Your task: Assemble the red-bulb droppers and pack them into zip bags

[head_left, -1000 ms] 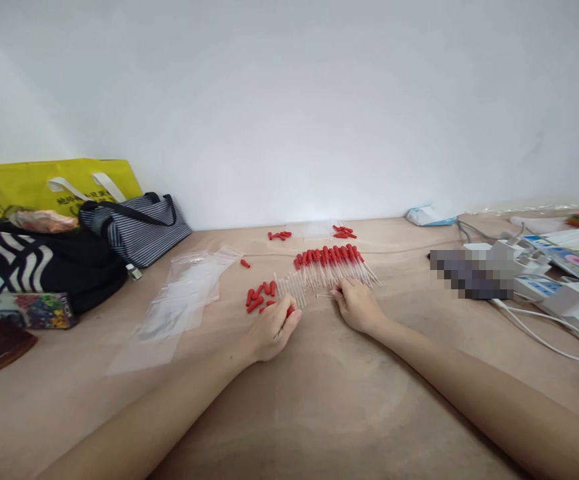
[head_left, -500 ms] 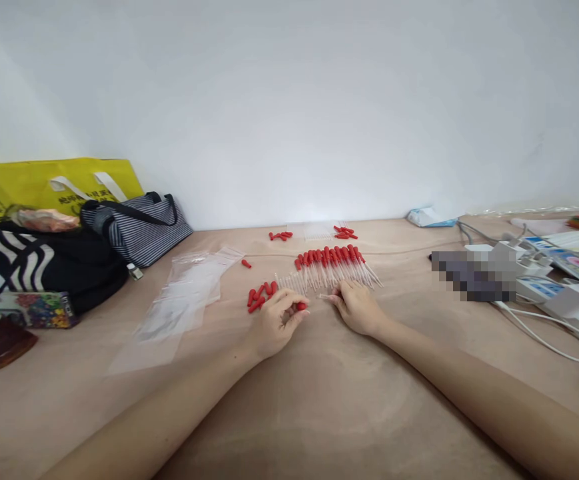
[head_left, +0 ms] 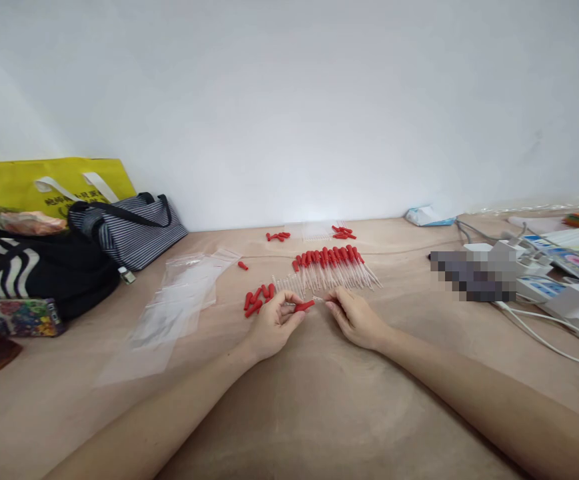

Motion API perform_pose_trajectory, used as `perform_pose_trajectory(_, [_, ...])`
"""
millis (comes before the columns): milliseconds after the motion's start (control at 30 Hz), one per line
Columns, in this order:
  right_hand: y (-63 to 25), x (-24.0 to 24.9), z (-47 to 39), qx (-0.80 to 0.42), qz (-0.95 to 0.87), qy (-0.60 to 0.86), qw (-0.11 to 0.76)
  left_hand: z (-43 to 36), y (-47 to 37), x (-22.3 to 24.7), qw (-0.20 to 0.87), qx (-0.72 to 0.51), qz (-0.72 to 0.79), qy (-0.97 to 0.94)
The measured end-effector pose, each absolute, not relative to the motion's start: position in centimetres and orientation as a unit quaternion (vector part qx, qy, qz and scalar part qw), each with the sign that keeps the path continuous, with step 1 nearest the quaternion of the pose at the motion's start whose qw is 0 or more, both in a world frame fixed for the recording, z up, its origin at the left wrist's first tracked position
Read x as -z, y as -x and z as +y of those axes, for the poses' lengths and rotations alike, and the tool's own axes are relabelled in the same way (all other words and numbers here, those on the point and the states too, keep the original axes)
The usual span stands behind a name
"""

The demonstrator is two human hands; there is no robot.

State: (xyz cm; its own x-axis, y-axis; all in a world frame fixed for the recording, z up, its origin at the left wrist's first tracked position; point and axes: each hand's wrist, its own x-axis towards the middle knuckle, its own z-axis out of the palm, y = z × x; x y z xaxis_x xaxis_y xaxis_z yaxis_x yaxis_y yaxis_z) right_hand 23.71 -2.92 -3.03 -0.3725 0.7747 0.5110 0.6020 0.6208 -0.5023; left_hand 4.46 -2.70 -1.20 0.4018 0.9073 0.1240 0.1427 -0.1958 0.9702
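Note:
My left hand (head_left: 278, 323) pinches a red rubber dropper bulb (head_left: 304, 306), its narrow end pointing right. Opposite it, my right hand (head_left: 351, 316) is closed on a thin clear dropper tube (head_left: 318, 299), most of it hidden by the fingers. The tube's end lies close to the bulb's mouth; whether they touch I cannot tell. Just behind the hands, a row of droppers with red bulbs (head_left: 325, 257) lies on the table, bare clear tubes (head_left: 285, 284) at its left. Several loose red bulbs (head_left: 254, 308) lie beside my left hand.
Clear plastic bags (head_left: 169, 307) lie at left, near a single red bulb (head_left: 242, 265). More red bulbs (head_left: 278, 237) rest near the wall. A striped bag (head_left: 134, 230) and a black bag (head_left: 84, 273) stand far left. Cables and white plugs (head_left: 524, 257) crowd the right.
The bulb in my left hand has turned from end-on to lying sideways, narrow end right. My right hand has brought the tube's end left, close to the bulb. The view has shifted slightly.

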Motion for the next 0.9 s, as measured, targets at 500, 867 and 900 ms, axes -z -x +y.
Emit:
perform_pose_trajectory(500, [-24.00, 2.98, -3.07, -0.084, -0.828, 0.381, 0.402, -2.22, -4.44, 1.73, 0.531, -0.415, 0.355, -0.648])
perform_pose_trajectory(867, [-23.58, 3.11, -3.68, -0.064, -0.845, 0.376, 0.376, -2.38, -4.47, 1.93, 0.437, -0.377, 0.399, -0.712])
perform_pose_trajectory(900, [-23.49, 3.07, -3.80, -0.058, -0.847, 0.373, 0.374, -2.34, -4.41, 2.02, 0.419, -0.378, 0.399, -0.723])
